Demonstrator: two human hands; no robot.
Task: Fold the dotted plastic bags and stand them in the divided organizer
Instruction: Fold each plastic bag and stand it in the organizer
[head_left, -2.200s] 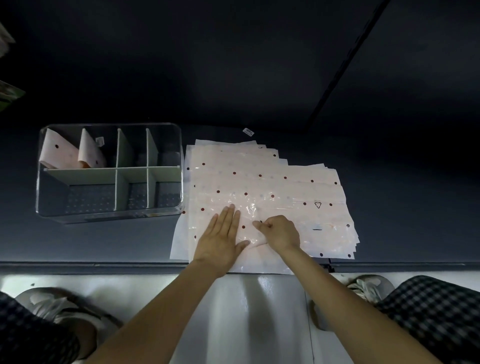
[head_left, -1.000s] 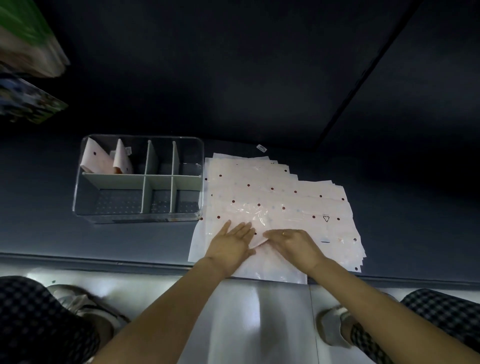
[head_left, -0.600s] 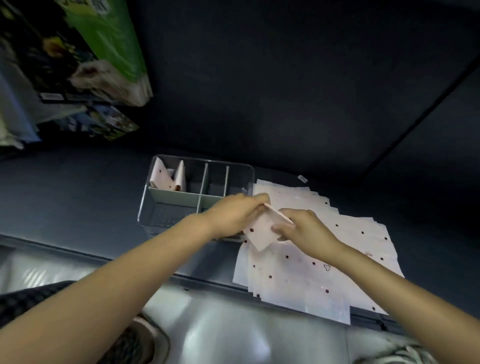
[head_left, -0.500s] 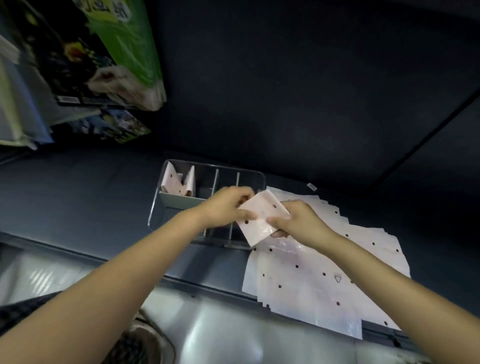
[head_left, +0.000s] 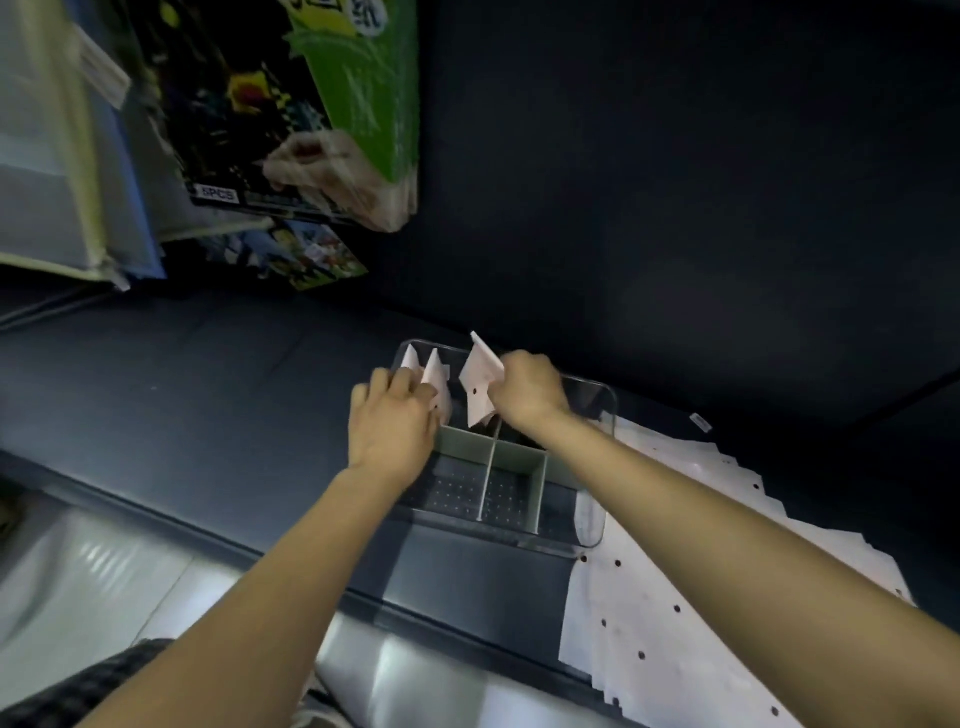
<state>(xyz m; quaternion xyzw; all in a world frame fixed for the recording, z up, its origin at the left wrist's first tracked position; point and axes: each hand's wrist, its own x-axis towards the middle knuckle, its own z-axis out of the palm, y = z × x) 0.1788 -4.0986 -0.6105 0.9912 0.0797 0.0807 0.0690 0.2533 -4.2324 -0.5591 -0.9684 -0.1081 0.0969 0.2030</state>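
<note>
1. Head view: the right hand (head_left: 527, 392) pinches a folded, pale pink plastic bag with dark dots (head_left: 480, 382) and holds it point-up over the back row of the clear plastic organizer with grey-green dividers (head_left: 519, 462); the bag's lower edge dips into a back compartment just right of the far-left one.
2. The left hand (head_left: 395, 421) rests on the organizer's back left part, its fingers curled against two folded dotted bags (head_left: 434, 376) that stand upright in the far-left back compartment; whether it grips them I cannot tell.
3. The front compartments show a dotted floor.
4. To the right of the organizer lies a flat stack of dotted plastic bags (head_left: 675, 623) on the dark grey shelf (head_left: 182, 389), one corner under the organizer.
5. Colourful packaged goods (head_left: 291, 114) hang at upper left.
</note>
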